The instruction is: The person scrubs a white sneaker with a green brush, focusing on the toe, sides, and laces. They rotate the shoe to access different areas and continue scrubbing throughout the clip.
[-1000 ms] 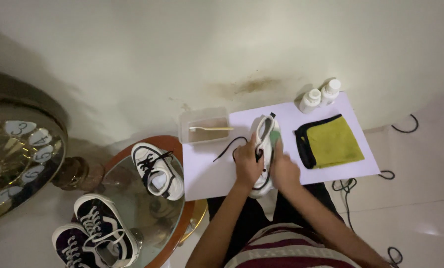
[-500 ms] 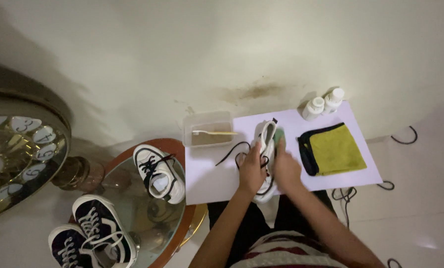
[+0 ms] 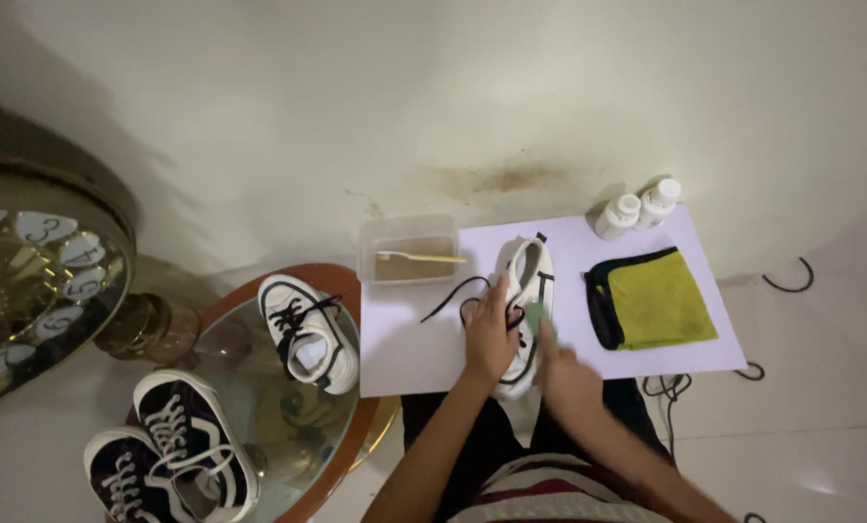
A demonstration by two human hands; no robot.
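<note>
On the white desk (image 3: 647, 360) a white sneaker (image 3: 528, 281) lies with its long axis running near to far. The left hand (image 3: 489, 339) grasps its left side. The right hand (image 3: 561, 366), blurred, sits at its right edge, pinching a small green sponge (image 3: 534, 314).

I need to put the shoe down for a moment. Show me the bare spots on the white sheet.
Bare patch on the white sheet below the plastic tub, left of the left hand. A narrower strip lies between the shoe and folded cloth. Top right is crowded by two bottles.
</note>
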